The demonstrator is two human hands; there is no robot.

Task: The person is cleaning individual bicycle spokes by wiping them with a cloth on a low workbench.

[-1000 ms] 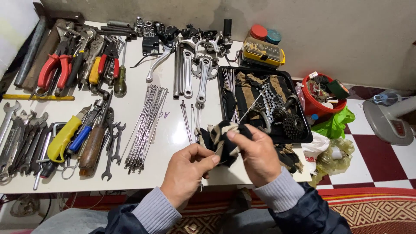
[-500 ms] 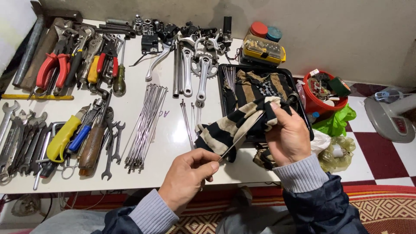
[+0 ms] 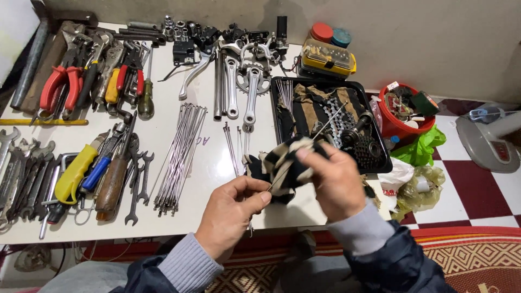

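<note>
The left hand (image 3: 230, 214) sits at about six o'clock in the view, thumb and forefinger pinched shut on the near end of a thin metal spoke (image 3: 304, 149); the spoke runs up toward one o'clock, its far tip over the black tray (image 3: 383, 160); the right hand (image 3: 335, 182), just to the three o'clock side of the left, is closed around a striped black-and-cream rag (image 3: 279, 165), which is wrapped about the middle of the spoke; rag and spoke are held above the near edge of the white table (image 3: 211, 163); inside the tray, at one o'clock from the hands, lie a bicycle chain (image 3: 332, 120), a cog cassette (image 3: 370, 147) and another cloth; a loose bundle of spokes (image 3: 179, 154) lies on the table at ten o'clock from the left hand, well apart from it; farther toward nine o'clock rest a yellow-handled tool (image 3: 73, 173) and a row of spanners (image 3: 21, 173); crank arms (image 3: 241, 87) lie at twelve o'clock; a red bucket (image 3: 401, 122) stands off the table at two o'clock.
</note>
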